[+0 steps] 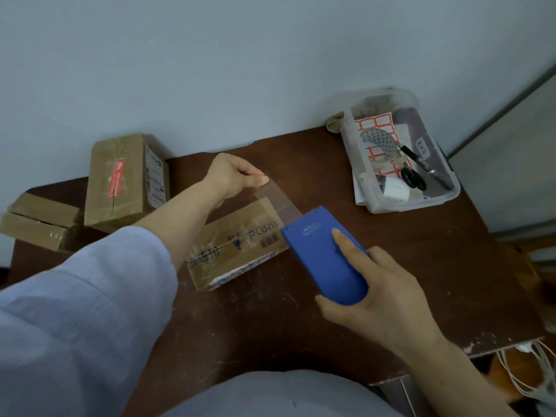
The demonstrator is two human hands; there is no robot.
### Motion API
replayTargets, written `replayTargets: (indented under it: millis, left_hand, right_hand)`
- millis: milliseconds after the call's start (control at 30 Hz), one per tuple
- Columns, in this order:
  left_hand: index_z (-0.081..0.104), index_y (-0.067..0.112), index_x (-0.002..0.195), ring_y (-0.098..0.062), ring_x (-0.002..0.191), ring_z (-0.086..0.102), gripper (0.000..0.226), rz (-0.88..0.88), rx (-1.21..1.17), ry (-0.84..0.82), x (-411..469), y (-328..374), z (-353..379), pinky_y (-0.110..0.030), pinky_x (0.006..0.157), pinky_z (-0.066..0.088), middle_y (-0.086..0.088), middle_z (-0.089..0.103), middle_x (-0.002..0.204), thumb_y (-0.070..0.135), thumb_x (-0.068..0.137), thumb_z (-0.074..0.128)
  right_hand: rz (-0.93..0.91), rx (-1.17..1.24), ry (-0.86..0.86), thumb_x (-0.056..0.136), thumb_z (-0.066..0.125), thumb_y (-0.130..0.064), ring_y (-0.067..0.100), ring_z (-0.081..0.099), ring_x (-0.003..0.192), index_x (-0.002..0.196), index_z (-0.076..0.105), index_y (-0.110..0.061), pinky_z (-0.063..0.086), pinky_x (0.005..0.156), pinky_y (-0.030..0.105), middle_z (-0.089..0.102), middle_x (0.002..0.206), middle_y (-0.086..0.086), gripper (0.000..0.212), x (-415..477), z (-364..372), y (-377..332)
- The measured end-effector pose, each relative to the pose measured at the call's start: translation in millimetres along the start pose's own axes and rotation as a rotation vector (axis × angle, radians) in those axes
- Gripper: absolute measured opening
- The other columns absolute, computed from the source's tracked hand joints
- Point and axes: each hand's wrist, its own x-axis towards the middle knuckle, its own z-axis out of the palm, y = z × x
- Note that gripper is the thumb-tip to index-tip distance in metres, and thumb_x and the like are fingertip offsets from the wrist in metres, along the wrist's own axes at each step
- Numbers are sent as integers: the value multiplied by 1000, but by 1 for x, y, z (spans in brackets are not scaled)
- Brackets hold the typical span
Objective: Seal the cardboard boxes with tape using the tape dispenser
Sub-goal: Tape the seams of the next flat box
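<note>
Right hand [379, 299] wraps round the blue tape dispenser [326, 257] at the right end of the flat cardboard box [237, 245] on the brown table [301, 332], clear tape [278, 198] stretching away to the left hand [234, 176], which pinches its free end

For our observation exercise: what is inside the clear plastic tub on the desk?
Red-bordered label sheets, black scissors, a black marker and a patterned grey object show. Anything beneath them is covered.
</note>
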Motion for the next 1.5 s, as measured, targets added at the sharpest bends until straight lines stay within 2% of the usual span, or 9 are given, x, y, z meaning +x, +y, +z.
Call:
replayTargets:
  millis: [300,433,600,967,1100,1267,1333,1400,1500]
  left_hand:
    - [75,8,91,-1,72,58,21,10,61,-40,5,-8,4,-17,81,43,5,67,75,16,73,80]
    - [75,9,91,-5,81,60,20,22,104,-61,8,-11,7,-17,81,41,3,68,82,18,74,79]
    - [75,6,94,-7,87,59,23,34,118,-60,9,-16,11,-20,86,42,-3,69,90,17,75,78]
    - [73,13,95,-9,81,57,15,172,181,-55,9,-37,18,-17,74,45,4,65,85,22,84,70]
    - [71,16,100,-16,92,60,17,141,150,-37,5,-43,23,-27,85,47,0,66,93,25,88,65]
    - [19,24,150,-17,116,48,70,100,218,-68,8,-46,24,-17,97,30,-8,54,124,33,92,57]
    - [23,24,149,-28,130,34,62,195,346,116,0,-49,25,-33,110,27,-14,36,143,31,96,53]
    - [45,12,140,-34,124,43,44,497,484,336,-16,-49,30,-39,104,33,-20,45,138,23,97,49]
    - [51,5,134,-28,122,52,44,683,642,183,-33,-52,48,-37,105,34,-15,55,134,29,99,39]
  right_hand:
    - [40,-73,-98,69,56,-75,8,49,82,129,-16,-49,38,67,14,31,99,-10,97,-6,7,-20]
    - [54,-68,-93,69,55,-76,9,49,76,137,-9,-43,42,66,17,33,96,-9,99,-5,7,-23]
    - [14,-15,75,60,44,-75,10,46,45,136,52,-20,36,38,16,38,78,-9,94,-4,23,-20]
    - [-27,-65,117,61,43,-73,7,40,46,134,53,-17,35,36,17,53,77,0,93,-4,41,-15]
    - [-30,-52,117,61,44,-73,8,44,47,136,51,-18,38,38,17,54,80,0,93,-4,44,-13]
    - [-27,-40,110,61,44,-74,8,46,46,136,51,-19,38,38,16,53,80,0,93,-3,47,-12]
    - [-21,-28,103,60,45,-74,8,47,45,136,51,-20,38,37,16,53,79,-1,93,-4,48,-11]
    - [-15,-14,99,60,46,-74,9,48,45,135,51,-20,39,37,17,53,78,-1,93,-6,48,-11]
    - [-9,-2,102,60,46,-73,9,48,45,135,52,-19,40,37,17,52,78,-1,93,-5,48,-11]
